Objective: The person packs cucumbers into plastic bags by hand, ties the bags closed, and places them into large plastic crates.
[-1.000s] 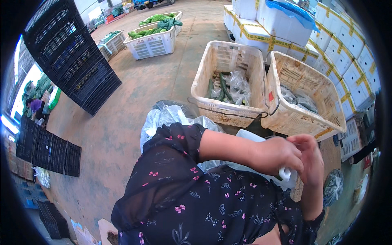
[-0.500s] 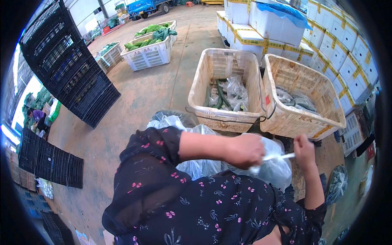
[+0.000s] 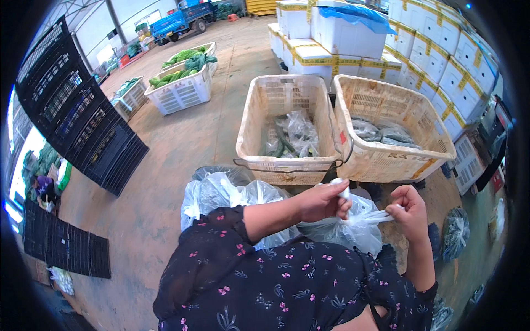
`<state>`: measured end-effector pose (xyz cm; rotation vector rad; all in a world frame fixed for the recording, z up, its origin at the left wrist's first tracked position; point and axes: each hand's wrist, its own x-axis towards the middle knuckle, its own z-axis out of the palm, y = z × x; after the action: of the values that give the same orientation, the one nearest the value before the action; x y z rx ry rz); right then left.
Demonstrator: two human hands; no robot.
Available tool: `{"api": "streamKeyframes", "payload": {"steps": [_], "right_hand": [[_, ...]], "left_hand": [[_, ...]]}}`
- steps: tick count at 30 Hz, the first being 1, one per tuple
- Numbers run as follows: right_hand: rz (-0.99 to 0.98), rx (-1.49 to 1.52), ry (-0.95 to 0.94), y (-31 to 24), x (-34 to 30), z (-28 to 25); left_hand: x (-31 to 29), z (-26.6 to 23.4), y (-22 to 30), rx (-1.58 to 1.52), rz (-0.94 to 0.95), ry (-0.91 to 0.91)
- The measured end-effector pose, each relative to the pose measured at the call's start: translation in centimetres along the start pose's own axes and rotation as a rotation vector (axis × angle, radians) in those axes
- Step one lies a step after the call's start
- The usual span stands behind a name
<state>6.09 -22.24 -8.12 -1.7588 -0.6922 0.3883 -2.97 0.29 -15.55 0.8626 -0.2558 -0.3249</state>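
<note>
Close in front of my body, a translucent plastic bag (image 3: 356,231) bulges below both hands; its contents are hard to make out. My left hand (image 3: 327,201) is closed on a white twisted end of the bag's plastic. Off to its right, my right hand (image 3: 411,208) pinches another end, drawn out into a taut strip between the hands. More filled plastic bags (image 3: 212,193) lie together to the left of my left hand. Just beyond the hands stands a cream plastic crate (image 3: 287,168) with cucumbers (image 3: 284,142) and crumpled clear plastic (image 3: 301,129) in it.
A second cream crate (image 3: 386,160) to the right holds bagged dark green produce (image 3: 386,132). White foam boxes (image 3: 353,38) are stacked behind. Black crates (image 3: 83,105) tower at left, and white crates (image 3: 179,99) of green vegetables stand farther off. A filled bag (image 3: 455,234) lies at right.
My left hand has turned, its thumb side now upward around the white twist. My right hand still pulls its strip outward. The whole view has shifted slightly, showing more bags at left.
</note>
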Motion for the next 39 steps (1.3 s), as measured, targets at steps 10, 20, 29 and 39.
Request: {"api": "streamKeyframes", "payload": {"steps": [10, 20, 29, 39], "right_hand": [[-0.642, -0.509, 0.055, -2.6, -1.0, 4.6], [-0.330, 0.065, -0.250, 0.9, 0.1, 5.4], [0.242, 0.563, -0.289, 2.4, 3.7, 7.4], [-0.369, -0.765, -0.115, 8.5, 2.7, 4.8]], "left_hand": [[1.7, 4.0, 0.3, 0.986, 0.016, 0.033], [-0.4, 2.9, 0.5, 0.947, 0.097, 0.042], [2.3, 3.5, 3.2, 2.040, 0.904, -0.048], [-2.9, 1.0, 0.9, 1.635, 0.597, -0.242]]}}
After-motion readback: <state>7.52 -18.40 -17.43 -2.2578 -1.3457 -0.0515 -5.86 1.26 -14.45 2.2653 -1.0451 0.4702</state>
